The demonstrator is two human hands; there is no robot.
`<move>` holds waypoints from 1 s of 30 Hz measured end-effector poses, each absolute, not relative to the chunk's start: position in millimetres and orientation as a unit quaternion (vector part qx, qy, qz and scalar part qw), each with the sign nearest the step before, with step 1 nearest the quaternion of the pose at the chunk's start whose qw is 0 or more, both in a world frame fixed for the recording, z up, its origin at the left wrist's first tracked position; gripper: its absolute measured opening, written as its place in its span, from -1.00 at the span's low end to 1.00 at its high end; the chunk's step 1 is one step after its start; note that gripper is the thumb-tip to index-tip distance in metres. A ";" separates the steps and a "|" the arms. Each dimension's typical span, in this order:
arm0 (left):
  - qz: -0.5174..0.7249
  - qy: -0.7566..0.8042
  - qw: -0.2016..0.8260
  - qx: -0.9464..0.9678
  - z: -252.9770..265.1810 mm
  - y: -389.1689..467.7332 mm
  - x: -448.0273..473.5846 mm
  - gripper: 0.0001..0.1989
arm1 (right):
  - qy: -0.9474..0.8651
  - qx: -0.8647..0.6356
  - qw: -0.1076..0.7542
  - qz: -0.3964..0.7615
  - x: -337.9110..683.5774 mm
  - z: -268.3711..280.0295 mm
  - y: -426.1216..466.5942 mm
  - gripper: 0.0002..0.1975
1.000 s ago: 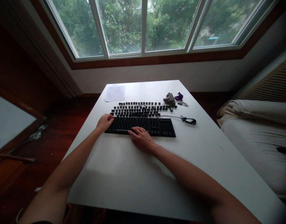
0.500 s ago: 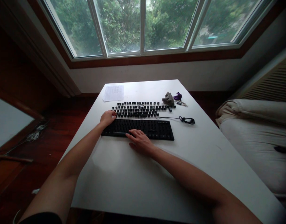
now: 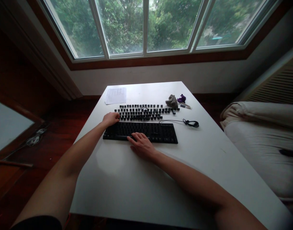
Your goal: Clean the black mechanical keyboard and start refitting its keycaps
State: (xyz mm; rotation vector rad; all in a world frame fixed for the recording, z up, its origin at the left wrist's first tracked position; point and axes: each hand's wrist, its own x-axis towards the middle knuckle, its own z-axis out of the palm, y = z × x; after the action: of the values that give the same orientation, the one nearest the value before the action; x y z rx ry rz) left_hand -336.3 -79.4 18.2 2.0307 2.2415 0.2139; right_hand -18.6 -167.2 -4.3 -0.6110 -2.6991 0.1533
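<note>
A black keyboard [image 3: 164, 135] lies across the white table. Above its far edge, loose black keycaps [image 3: 148, 113] stand in several rows. My left hand [image 3: 111, 118] is at the left end of the nearest row, thumb and finger closed together at a keycap there; the fingertips partly hide it. My right hand [image 3: 143, 145] rests on the keyboard's near edge around the middle, fingers stretched out and apart, with nothing seen in them. A black cable [image 3: 191, 123] runs from the keyboard and lies coiled to the right.
On the table [image 3: 127, 185], a paper sheet [image 3: 116, 95] lies at the far left. A grey cloth [image 3: 171, 101], a purple cloth [image 3: 182, 98] and thin tools [image 3: 185, 106] lie at the far right. A cushioned seat [image 3: 256, 143] stands right of the table.
My left hand has shifted very slightly along the keycap row. My right hand has stayed almost in place on the keyboard. The keycaps and keyboard look unchanged.
</note>
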 end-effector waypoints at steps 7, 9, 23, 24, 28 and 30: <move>0.067 0.737 0.041 0.671 17.9 -81.1 -335.3 -0.80 | -0.962 -0.188 0.193 0.047 -21.5 -7.8 -169.4 -0.41; 0.065 0.736 0.037 0.673 18.1 -80.5 -334.1 -0.81 | -0.970 -0.142 0.190 0.053 -21.9 -10.5 -170.3 -0.42; 0.069 0.735 0.005 0.675 22.7 -87.7 -327.2 -0.84 | -0.979 -0.101 0.167 0.051 -19.7 -13.5 -172.7 -0.41; 0.071 0.734 0.002 0.676 23.8 -89.1 -326.8 -0.83 | -0.980 -0.101 0.166 0.052 -19.6 -13.0 -172.5 -0.42; 0.086 0.720 -0.011 0.689 29.7 -98.4 -326.3 -0.81 | -0.979 -0.103 0.163 0.059 -19.7 -11.6 -172.0 -0.43; 0.103 0.702 -0.019 0.704 33.2 -106.2 -325.9 -0.81 | -0.979 -0.106 0.165 0.061 -19.6 -11.6 -172.1 -0.43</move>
State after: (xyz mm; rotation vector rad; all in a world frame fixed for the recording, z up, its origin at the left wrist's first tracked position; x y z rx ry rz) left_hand -325.9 -106.2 33.2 2.2383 2.2335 0.3278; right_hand -19.6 -172.1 -11.6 -0.3027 -2.7883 0.1752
